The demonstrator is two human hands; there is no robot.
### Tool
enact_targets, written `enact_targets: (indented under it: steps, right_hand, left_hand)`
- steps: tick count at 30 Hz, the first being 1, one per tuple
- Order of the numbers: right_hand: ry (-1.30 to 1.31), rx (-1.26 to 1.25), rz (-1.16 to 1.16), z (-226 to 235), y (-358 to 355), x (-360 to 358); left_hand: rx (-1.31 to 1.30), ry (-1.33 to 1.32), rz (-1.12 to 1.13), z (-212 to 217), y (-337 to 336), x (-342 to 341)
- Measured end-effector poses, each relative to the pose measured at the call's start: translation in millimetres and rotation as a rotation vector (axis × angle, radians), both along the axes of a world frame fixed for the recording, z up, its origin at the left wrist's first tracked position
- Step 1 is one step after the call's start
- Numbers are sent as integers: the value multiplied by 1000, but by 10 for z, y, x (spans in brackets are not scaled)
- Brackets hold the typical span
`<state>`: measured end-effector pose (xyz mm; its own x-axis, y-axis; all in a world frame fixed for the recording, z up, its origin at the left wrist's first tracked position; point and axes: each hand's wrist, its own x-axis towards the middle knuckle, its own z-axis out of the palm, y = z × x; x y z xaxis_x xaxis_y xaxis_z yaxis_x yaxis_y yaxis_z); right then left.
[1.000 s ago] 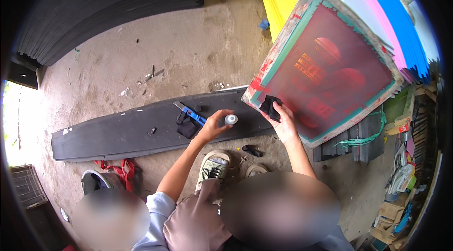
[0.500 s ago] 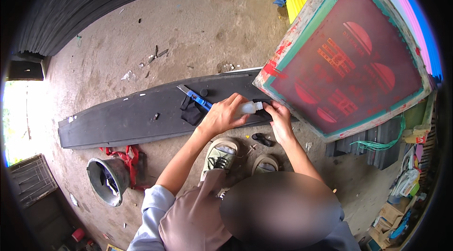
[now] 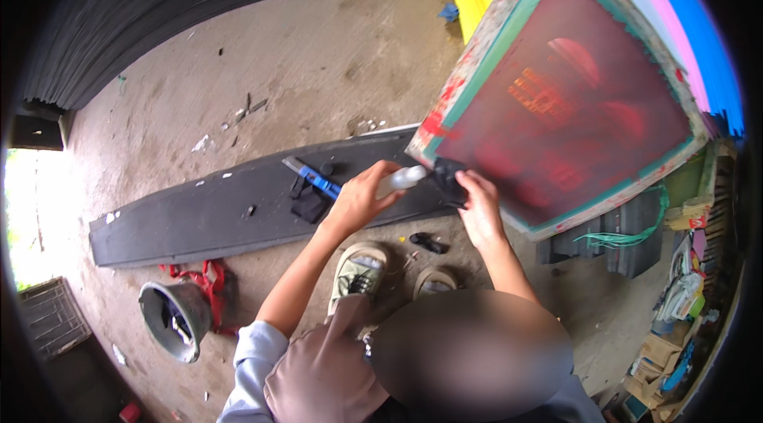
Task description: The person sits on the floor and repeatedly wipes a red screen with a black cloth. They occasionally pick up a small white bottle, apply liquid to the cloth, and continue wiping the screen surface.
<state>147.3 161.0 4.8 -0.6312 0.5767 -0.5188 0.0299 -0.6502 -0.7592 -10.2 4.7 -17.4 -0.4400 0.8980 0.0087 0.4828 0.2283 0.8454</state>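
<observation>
Head view: my hands work at the lower corner of a screen-print frame.
Left hand (image 3: 359,199) grips a clear bottle (image 3: 404,178), nozzle aimed at the dark rag (image 3: 449,179) my right hand (image 3: 479,204) pinches closed, probably to wet it. Frame (image 3: 556,97) stands tilted just beyond both hands, mesh facing me; black board (image 3: 238,212) lies under the left hand.

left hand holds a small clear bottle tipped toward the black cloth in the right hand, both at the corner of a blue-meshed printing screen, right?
Not quite: the mesh is red, not blue, as the head view shows. The rest holds: the left hand holds a small clear bottle tipped toward the black cloth in the right hand, at the corner of the printing screen.
</observation>
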Motion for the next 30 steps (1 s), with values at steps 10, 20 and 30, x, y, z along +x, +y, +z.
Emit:
enact_targets:
  steps: [10,20,30]
  right_hand:
    - [-380,2492,-336,1333,1414,-245]
    - [-596,2676,523,740,1278,-317]
    - [-836,2611,438,1085,1379,-241]
  left_hand:
    - [175,-194,-8,-551,-80,-124]
    - [321,-352,100,-356,82,-454]
    - [79,-231,-73,-211,1069,-500]
